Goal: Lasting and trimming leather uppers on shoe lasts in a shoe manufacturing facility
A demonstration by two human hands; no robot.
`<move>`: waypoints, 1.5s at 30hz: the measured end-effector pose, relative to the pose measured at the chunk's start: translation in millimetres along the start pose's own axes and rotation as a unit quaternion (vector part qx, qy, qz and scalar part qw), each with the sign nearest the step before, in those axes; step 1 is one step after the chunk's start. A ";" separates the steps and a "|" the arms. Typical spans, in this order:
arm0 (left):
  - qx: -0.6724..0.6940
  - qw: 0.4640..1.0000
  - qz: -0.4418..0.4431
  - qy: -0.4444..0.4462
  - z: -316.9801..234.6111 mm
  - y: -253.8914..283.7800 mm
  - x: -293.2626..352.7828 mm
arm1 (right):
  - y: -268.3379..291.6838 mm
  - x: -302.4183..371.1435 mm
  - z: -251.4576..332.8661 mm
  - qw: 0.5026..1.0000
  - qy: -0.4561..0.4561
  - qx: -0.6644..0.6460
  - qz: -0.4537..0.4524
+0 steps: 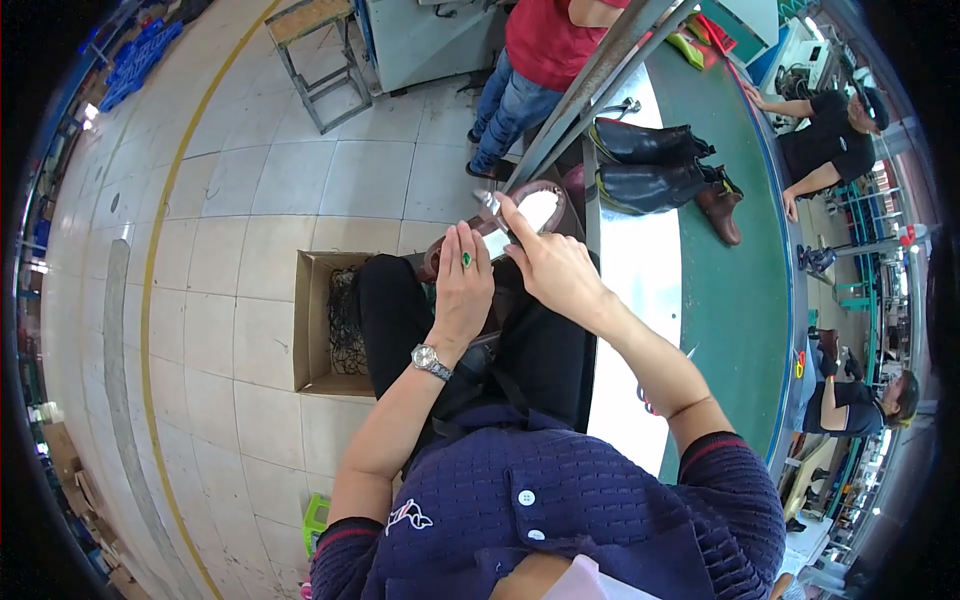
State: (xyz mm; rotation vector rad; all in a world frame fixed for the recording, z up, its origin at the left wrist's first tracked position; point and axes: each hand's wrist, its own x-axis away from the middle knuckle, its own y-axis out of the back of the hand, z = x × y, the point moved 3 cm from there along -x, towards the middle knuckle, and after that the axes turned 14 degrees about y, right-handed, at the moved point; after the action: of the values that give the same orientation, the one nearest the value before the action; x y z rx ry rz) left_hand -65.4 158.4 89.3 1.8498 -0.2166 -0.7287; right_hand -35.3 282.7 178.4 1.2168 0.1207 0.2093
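A brown boot (553, 188) lies across my lap with its underside up, showing a pale, whitish bottom inside a brown rim. My left hand (463, 283) presses over its middle, fingers straight and close together, the thumb hidden. In my right hand (556, 268) is a hammer (488, 199), its small metal head blurred over the boot's edge and its handle mostly covered by my fingers. The index finger stretches along toward the head.
An open cardboard box (305, 330) of dark, tangled strands stands left of my legs. Along my right runs a green-topped bench (725, 330) with a metal edge, carrying black boots (650, 185), a brown boot (720, 212) and scissors (645, 400). Co-workers stand ahead and across the bench.
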 end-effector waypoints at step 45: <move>0.269 0.914 0.100 0.288 93.0 72.4 67.6 | -16.3 47.0 48.3 0.947 0.001 -0.272 0.171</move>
State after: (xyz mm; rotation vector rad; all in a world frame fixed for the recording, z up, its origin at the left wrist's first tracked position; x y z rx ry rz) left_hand -51.4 24.5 107.4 2.4339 -0.2274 0.0585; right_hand 21.9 243.6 180.5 0.6767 -0.1444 0.5118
